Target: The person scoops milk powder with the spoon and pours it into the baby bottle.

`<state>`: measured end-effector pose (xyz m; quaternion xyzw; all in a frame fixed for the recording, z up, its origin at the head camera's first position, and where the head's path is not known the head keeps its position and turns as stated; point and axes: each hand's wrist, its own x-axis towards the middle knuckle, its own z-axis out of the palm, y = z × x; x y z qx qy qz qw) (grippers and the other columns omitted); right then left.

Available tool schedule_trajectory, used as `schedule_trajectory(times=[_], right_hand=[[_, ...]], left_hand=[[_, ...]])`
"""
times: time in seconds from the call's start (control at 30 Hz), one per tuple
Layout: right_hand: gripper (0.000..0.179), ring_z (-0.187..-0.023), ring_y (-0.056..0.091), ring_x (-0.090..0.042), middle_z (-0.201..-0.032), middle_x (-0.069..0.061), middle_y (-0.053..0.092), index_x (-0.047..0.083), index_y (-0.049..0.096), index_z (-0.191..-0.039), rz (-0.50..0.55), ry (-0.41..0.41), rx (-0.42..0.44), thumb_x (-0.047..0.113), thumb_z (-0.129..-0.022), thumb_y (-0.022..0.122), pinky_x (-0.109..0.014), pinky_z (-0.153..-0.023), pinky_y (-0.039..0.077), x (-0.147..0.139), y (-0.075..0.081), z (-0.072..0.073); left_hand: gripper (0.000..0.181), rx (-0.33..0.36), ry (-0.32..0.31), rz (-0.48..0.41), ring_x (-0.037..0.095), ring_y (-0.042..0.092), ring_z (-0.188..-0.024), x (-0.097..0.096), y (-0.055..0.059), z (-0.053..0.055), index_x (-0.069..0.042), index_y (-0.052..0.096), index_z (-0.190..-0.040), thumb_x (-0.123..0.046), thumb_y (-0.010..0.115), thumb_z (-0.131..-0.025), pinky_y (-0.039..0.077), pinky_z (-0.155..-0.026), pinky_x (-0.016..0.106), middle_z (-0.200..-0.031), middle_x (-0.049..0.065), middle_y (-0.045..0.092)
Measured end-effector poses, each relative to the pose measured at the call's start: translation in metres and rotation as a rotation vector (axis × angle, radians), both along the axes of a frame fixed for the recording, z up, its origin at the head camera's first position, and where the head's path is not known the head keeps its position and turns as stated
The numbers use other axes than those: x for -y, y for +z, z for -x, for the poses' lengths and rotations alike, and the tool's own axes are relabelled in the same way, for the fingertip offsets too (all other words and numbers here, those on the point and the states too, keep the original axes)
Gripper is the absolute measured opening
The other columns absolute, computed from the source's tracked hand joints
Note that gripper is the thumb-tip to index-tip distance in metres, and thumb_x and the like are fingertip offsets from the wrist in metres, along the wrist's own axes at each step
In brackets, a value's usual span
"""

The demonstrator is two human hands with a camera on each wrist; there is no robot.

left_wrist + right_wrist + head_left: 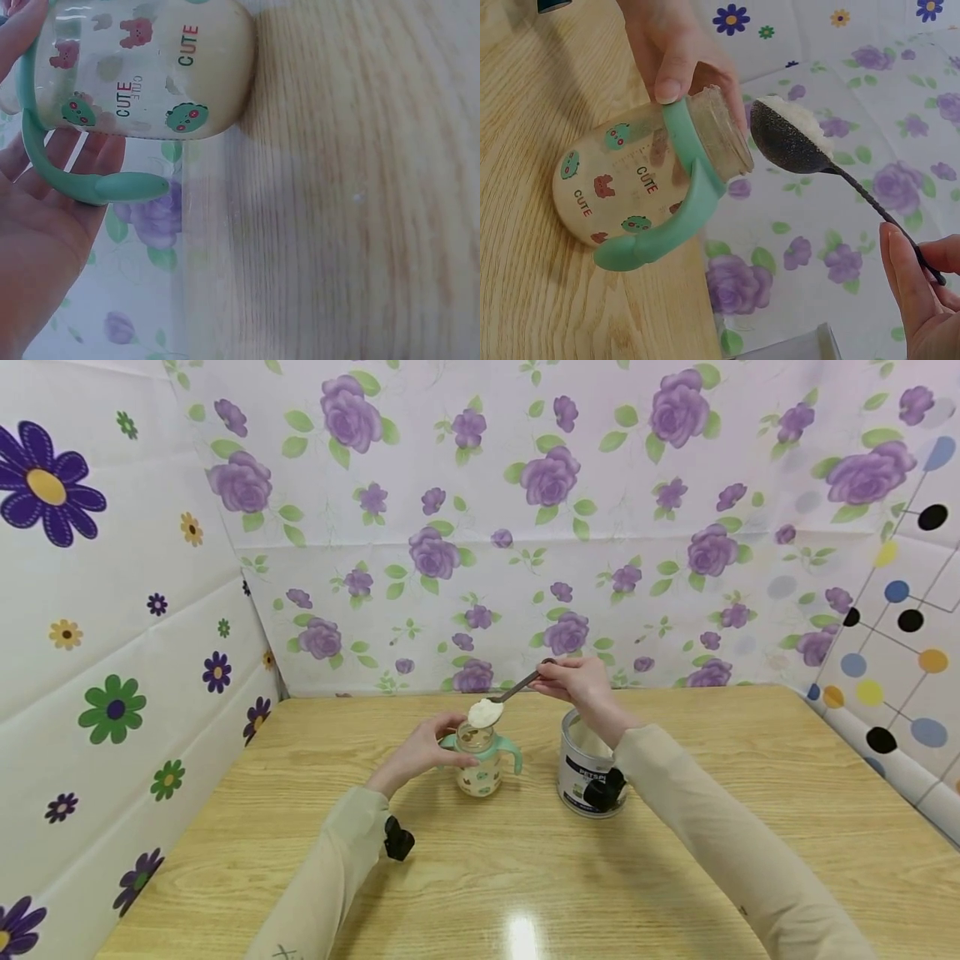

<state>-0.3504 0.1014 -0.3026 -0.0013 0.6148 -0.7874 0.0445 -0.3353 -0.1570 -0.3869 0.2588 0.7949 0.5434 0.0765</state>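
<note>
A clear baby bottle [480,777] with a green two-handled collar stands uncapped on the table, pale powder or liquid visible inside it. My left hand [431,750] grips it around the collar, thumb in front and fingers behind. In my right hand [576,683] I pinch the end of a dark spoon [787,142] by its handle. White powder [485,713] is heaped in the spoon's bowl, which is held close over the bottle's open mouth [739,157].
An open tin [585,777] with a dark label stands to the right, under my right forearm. The wooden table [465,877] runs back to a wall covered with flower-patterned cloth [480,577]. More patterned sheets hang at the left and right.
</note>
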Motion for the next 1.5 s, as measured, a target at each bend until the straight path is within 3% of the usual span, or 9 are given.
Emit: schedule_trajectory(times=[0.2,0.67,0.77,1.0,1.5], right_hand=[[0.029,-0.069,0.065,-0.02,-0.077,-0.016,0.064,-0.013,0.055,-0.113,-0.057,-0.006,-0.026,-0.001,-0.087,0.059,-0.029,-0.072,0.049,0.002,-0.001,0.0],[0.025,-0.064,0.064,-0.019,-0.074,-0.016,0.064,-0.015,0.058,-0.105,-0.157,-0.021,-0.121,-0.002,-0.085,0.06,-0.03,-0.067,0.05,0.016,0.001,-0.002],[0.023,-0.064,0.064,-0.019,-0.076,-0.018,0.063,-0.016,0.058,-0.104,-0.169,-0.02,-0.144,-0.002,-0.085,0.06,-0.03,-0.067,0.051,0.018,0.002,-0.004],[0.021,-0.069,0.065,-0.026,-0.08,-0.023,0.062,-0.018,0.059,-0.1,-0.203,0.015,-0.199,-0.004,-0.084,0.061,-0.032,-0.067,0.05,0.025,0.002,-0.005],[0.02,-0.078,0.062,-0.037,-0.084,-0.024,0.063,-0.016,0.061,-0.099,-0.284,0.057,-0.235,-0.004,-0.083,0.063,-0.031,-0.065,0.051,0.033,-0.004,-0.004]], left_hand=[[0.059,-0.021,0.003,-0.003,0.022,0.052,-0.097,-0.001,-0.001,0.002,-0.009,0.052,-0.122,-0.017,0.079,-0.07,0.044,-0.08,0.038,-0.108,0.008,0.057],[0.057,0.018,0.019,0.008,0.022,0.051,-0.098,-0.001,-0.004,0.004,-0.009,0.053,-0.12,-0.015,0.079,-0.07,0.043,-0.081,0.037,-0.108,0.005,0.057],[0.056,0.018,-0.001,-0.004,0.024,0.051,-0.099,-0.002,-0.001,0.003,-0.006,0.052,-0.121,-0.011,0.078,-0.072,0.043,-0.081,0.039,-0.109,0.007,0.056],[0.054,0.014,-0.014,-0.003,0.024,0.051,-0.099,-0.006,0.021,-0.016,-0.001,0.051,-0.122,-0.005,0.075,-0.074,0.042,-0.082,0.038,-0.109,0.006,0.056],[0.053,0.014,-0.009,0.008,0.024,0.051,-0.099,-0.005,0.023,-0.016,-0.001,0.051,-0.12,-0.007,0.076,-0.073,0.042,-0.081,0.038,-0.107,0.007,0.056]])
